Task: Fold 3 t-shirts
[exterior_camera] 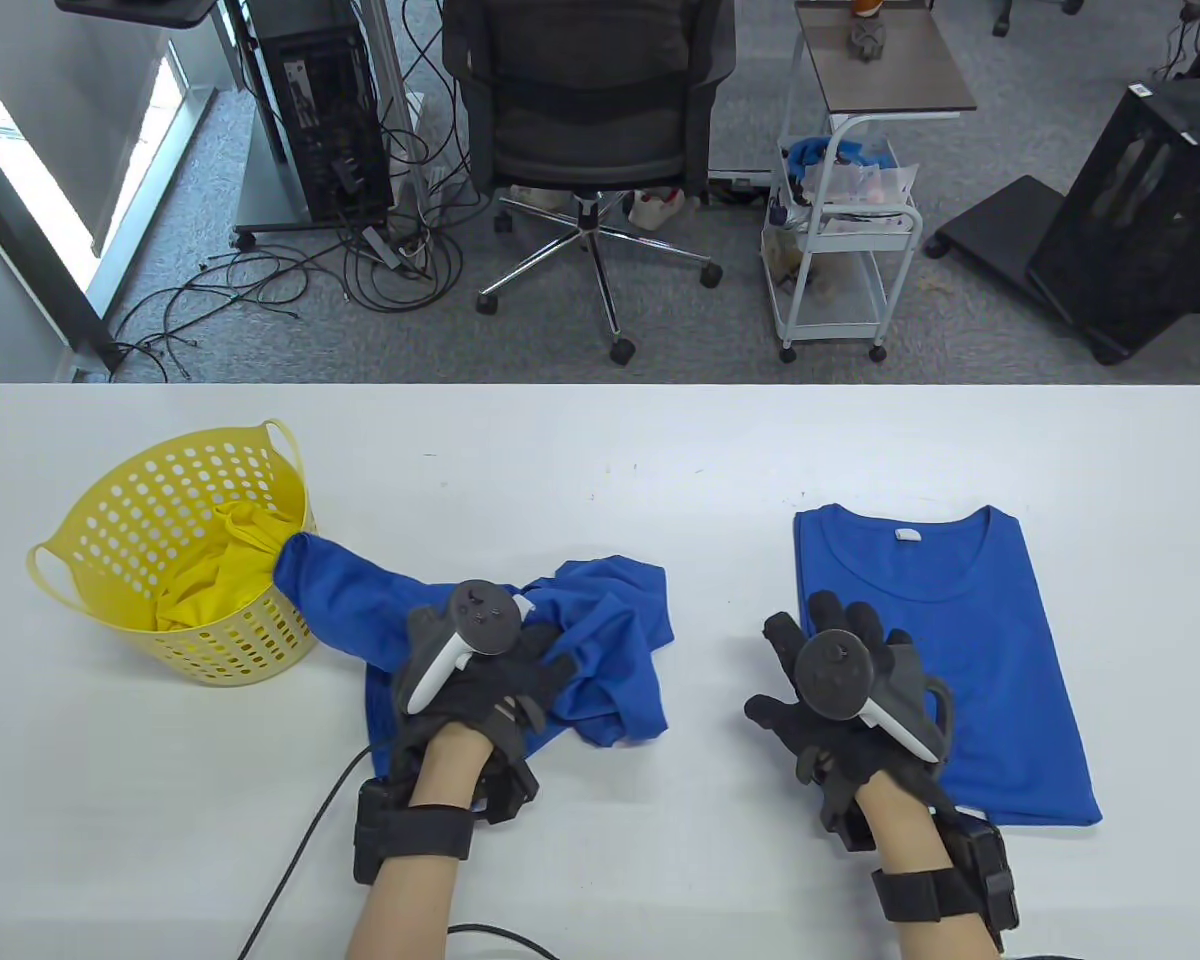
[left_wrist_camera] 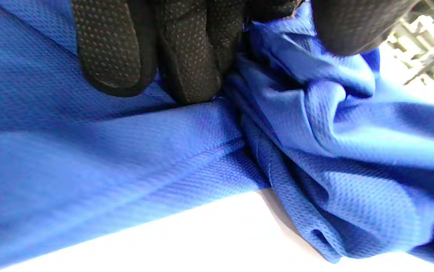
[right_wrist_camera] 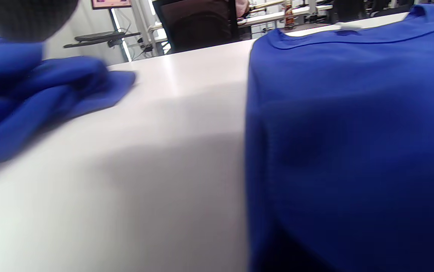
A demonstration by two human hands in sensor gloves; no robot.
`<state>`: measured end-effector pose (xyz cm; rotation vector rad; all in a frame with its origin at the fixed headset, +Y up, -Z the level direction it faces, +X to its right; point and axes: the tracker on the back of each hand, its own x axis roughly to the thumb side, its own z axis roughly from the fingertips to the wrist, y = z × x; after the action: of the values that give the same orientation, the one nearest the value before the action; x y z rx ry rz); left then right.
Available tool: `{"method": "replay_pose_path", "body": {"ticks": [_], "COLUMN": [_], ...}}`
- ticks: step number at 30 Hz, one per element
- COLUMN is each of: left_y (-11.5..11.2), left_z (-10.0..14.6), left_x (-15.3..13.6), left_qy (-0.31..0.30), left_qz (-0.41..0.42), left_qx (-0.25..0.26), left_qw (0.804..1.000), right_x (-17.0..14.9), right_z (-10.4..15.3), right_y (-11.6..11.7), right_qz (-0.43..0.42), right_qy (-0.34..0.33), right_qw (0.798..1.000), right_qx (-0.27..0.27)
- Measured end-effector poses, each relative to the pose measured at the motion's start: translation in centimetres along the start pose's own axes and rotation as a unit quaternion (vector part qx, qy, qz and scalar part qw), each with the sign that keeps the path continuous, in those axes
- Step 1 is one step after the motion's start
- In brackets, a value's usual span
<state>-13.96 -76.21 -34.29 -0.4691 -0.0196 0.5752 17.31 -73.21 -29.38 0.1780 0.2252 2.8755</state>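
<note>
A yellow perforated plastic basket held a yellow shirt; from it trailed the crumpled blue mesh t-shirt my left hand gripped. My right hand hovered with fingers spread and empty, beside the folded blue t-shirt. Next, I judged, came spreading the crumpled shirt flat.

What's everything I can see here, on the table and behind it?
Folded shirt: 1, blue, flat on the table's right side, collar away from the person.
Crumpled shirt: 1, blue, table's middle-left, one end trailing into the basket.
Yellow shirt: 1, bunched inside the basket.
Basket: 1, yellow, perforated, table's left.
Table: 1, white.
Office chair: 1, black, behind the table.
Cart: 1, white, right of the chair.
Computer tower: 1, black, far left, cables on the floor nearby.
Left hand: black glove, grips the crumpled shirt.
Right hand: black glove, fingers spread, at the folded shirt's left edge.
</note>
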Motion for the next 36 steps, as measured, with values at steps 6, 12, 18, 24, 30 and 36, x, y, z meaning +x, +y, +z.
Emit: {"method": "replay_pose_path", "body": {"ticks": [6,12,18,24,30,36], "left_y": [-0.7,2.7,5.9,9.0,11.2,13.8], "left_z": [-0.1,1.3,3.2,5.0,6.2,7.9], "left_x": [2.5,1.7,2.4,5.0,5.7,4.6], "left_qy": [-0.015,-0.012,-0.01,-0.032,-0.044,-0.043], "left_qz": [-0.074,-0.073,-0.065,-0.071,-0.061,-0.051], "left_qx": [0.044,0.114,0.164,0.209,0.227,0.249], "left_qw": [0.996,0.991,0.984,0.975,0.971,0.966], "right_x": [1.5,1.0,1.6,3.5,6.6,6.9], "right_z": [0.1,0.0,0.1,0.6,-0.4,-1.0], "right_y": [0.8,0.7,0.8,0.8,3.4,-0.8], "right_qz": [0.008,0.002,0.012,0.014,0.04,0.032], "right_qy": [-0.026,-0.018,-0.028,-0.061,-0.059,-0.039], "right_qw": [0.999,1.0,0.999,0.998,0.997,0.996], "right_qx": [0.026,0.024,0.024,0.027,0.036,-0.078]}}
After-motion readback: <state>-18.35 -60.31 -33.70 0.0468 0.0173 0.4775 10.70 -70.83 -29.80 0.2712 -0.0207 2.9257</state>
